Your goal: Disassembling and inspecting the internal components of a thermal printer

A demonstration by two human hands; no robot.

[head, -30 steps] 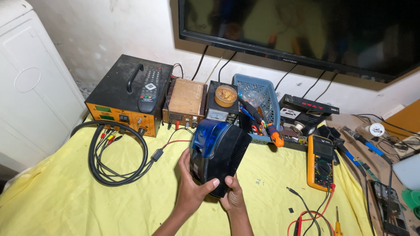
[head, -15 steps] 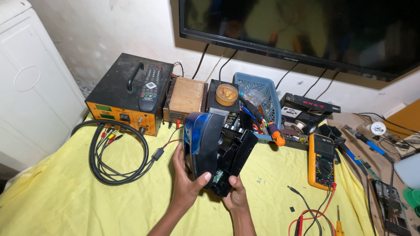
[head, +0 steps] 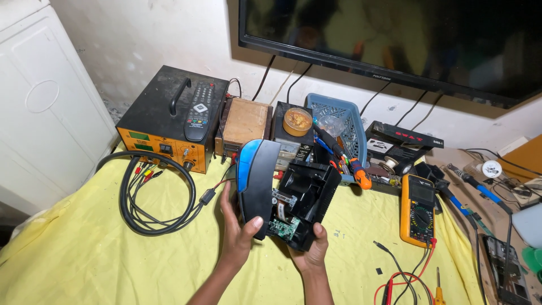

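Observation:
Above the yellow cloth I hold a small black and blue device, opened in two. My left hand (head: 237,229) grips its curved blue-edged cover (head: 257,176), which stands upright on the left. Cupped underneath, my right hand (head: 312,252) holds the black body (head: 305,199). The body's hollow inside faces me, with a small green circuit board (head: 283,227) at its lower edge. The two halves touch along the middle.
An orange-fronted black power supply (head: 152,116) with a remote control (head: 199,110) on top stands at the back left, coiled black cables (head: 155,195) before it. A wooden box (head: 244,121), blue basket (head: 342,118), yellow multimeter (head: 419,210) and loose probe leads (head: 403,271) surround my hands.
The device was closed a second ago, blue cover facing me. I have swung the cover to the left and opened the body, so its inside and circuit board show.

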